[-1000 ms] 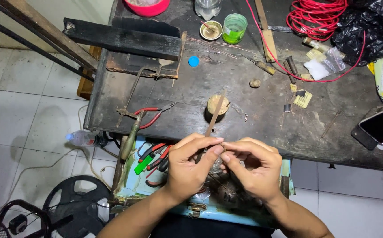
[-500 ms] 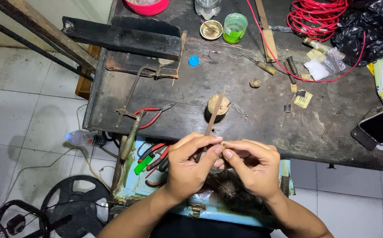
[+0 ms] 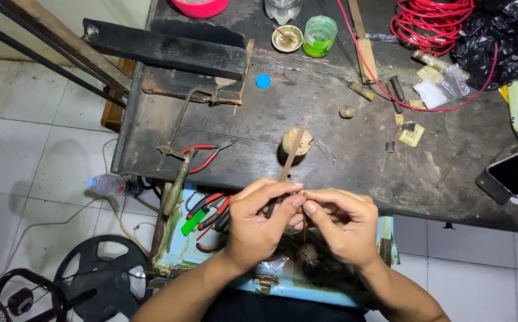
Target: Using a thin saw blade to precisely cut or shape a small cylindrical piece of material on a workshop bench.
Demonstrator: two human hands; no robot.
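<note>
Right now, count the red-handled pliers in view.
2, maybe more. One pair of pliers lies on the dark bench, left of the cork. Another pair sits in the blue toolbox; others may be hidden under the hands.

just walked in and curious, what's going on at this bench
A person sits at a dark, scuffed workbench, both hands together over a light blue toolbox. The left hand holds a thin flat strip that slants up over the bench edge. The right hand pinches something small against it, too small to identify. Red-handled pliers lie unused on the bench.
</note>
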